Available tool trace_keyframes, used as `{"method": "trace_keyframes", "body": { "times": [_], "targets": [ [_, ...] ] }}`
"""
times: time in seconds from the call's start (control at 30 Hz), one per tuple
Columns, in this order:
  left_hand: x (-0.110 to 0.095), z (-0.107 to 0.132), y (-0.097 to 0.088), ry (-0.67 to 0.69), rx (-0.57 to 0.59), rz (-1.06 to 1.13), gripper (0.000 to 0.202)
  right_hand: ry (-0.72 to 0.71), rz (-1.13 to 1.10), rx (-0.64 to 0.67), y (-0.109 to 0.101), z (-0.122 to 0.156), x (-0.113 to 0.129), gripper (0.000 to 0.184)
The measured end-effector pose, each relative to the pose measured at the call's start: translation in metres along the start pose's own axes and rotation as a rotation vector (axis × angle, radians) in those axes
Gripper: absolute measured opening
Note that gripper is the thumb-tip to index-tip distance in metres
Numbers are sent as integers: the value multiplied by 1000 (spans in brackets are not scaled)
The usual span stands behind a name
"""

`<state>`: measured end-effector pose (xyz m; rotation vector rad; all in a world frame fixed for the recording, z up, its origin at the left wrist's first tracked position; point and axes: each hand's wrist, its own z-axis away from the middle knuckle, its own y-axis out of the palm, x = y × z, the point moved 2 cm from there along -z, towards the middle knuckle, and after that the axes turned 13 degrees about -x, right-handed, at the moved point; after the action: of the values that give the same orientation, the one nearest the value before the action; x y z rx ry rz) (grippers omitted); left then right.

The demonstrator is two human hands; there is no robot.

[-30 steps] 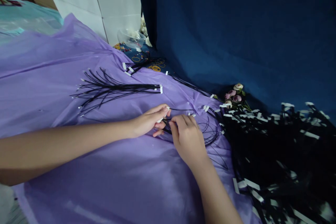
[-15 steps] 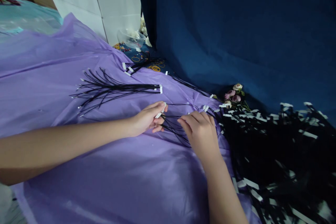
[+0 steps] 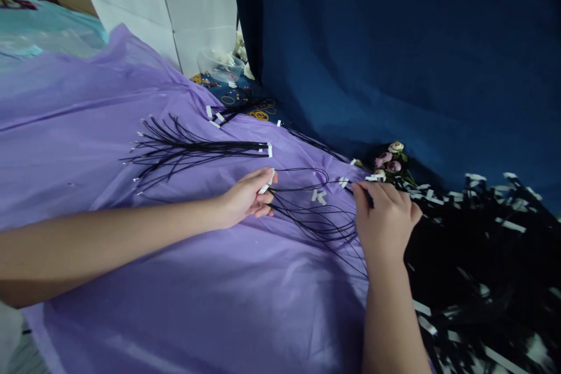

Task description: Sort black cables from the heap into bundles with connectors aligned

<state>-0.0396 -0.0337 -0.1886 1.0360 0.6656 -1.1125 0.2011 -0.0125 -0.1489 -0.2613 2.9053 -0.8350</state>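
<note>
My left hand is closed on the white-tagged end of a bundle of thin black cords. The white tags stick out between its thumb and fingers. From there the cords fan out rightward in loose loops over the purple cloth. My right hand is pinched beside the dark pile, and a thin black cord seems to run to its fingertips, which partly hide it. Small white tags lie between the hands. Above my left hand, another bundle of black cords lies flat.
A large heap of black cords with white tags fills the right side. Behind are artificial roses, rubber bands, a clear bowl and a blue curtain. Purple cloth covers the surface.
My right hand has moved right, away from my left hand, and the cords between them now show at greater length. White tags on the cloth are uncovered. My left hand stays nearly in place.
</note>
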Motion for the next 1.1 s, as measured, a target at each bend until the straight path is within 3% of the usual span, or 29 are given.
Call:
{"method": "trace_keyframes", "body": {
  "times": [0.23, 0.37, 0.43, 0.5, 0.6, 0.7, 0.83, 0.9, 0.97, 1.1],
  "targets": [
    [0, 1, 1, -2, 28, -12, 23, 136, 15, -47, -5, -1, 0, 26],
    [0, 1, 1, -2, 29, -29, 23, 264, -198, 3, -4, -3, -1, 29],
    [-1, 1, 1, 0, 23, -38, 23, 427, -356, 25, -1, -4, 0, 29],
    [-1, 0, 2, 6, 28, -46, 23, 677, -596, 23, 2, -3, 3, 31],
    [-2, 1, 3, 25, 49, -57, 22, 1064, -1019, -110, 3, -4, 10, 34],
    [-2, 2, 3, 40, 60, -66, 22, 1251, -1287, -253, 0, -8, 13, 27],
    [-1, 2, 2, 48, 54, -69, 22, 1423, -1511, -153, -1, -12, 13, 26],
    [-2, 2, 2, 49, 49, -68, 21, 1425, -1532, -46, -1, -12, 15, 28],
    [-2, 2, 2, 47, 44, -67, 21, 1324, -1490, 67, -1, -11, 20, 25],
    [-2, 2, 3, 41, 51, -62, 21, 887, -1253, 167, -5, -5, 33, 16]
  ]
}}
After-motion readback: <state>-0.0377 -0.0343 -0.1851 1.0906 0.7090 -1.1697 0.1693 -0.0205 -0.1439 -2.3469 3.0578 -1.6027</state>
